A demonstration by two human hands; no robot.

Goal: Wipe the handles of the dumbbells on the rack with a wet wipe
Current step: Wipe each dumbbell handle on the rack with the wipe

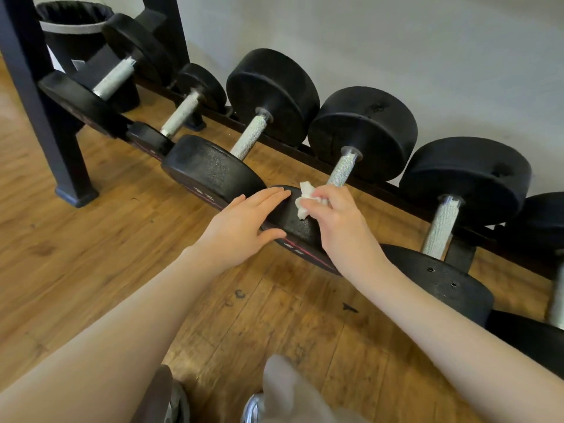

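Several black dumbbells with knurled silver handles lie side by side on a low rack (pixel 403 193) along the wall. My left hand (pixel 241 222) rests flat, fingers straight, on the near head (pixel 297 230) of the middle dumbbell. My right hand (pixel 334 215) pinches a crumpled white wet wipe (pixel 306 198) just above that same head, at the near end of its handle (pixel 341 170). Other handles show at left (pixel 248 137) and right (pixel 441 228).
A dark upright post (pixel 45 111) of the rack frame stands at left on the wooden floor (pixel 106 239). A black bin (pixel 73 29) sits behind it. The white wall runs close behind the dumbbells. My knees and shoes show at the bottom edge.
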